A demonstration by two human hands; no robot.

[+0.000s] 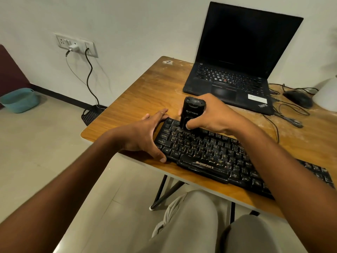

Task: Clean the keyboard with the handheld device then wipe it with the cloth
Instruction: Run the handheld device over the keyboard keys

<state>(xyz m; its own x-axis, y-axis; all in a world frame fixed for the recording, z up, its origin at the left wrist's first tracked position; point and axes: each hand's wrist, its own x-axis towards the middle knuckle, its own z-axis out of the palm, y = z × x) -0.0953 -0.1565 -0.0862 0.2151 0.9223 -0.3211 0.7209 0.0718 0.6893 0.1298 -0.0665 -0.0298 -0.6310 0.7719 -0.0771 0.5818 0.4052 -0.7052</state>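
A dusty black keyboard (209, 152) lies slanted along the front edge of the wooden table (145, 95). My right hand (211, 114) grips a black handheld device (191, 112), held upright with its lower end on the keys near the keyboard's upper left. My left hand (145, 136) braces the keyboard's left end, fingers straight along the far corner and thumb against the near edge. No cloth is in view.
An open black laptop (235, 70) stands behind the keyboard. A black mouse (297, 98) and loose cables (286, 115) lie at the right, beside a white object (326, 95). On the floor at left are a teal basket (20, 100) and a black bin (91, 115) under a wall socket (76, 45).
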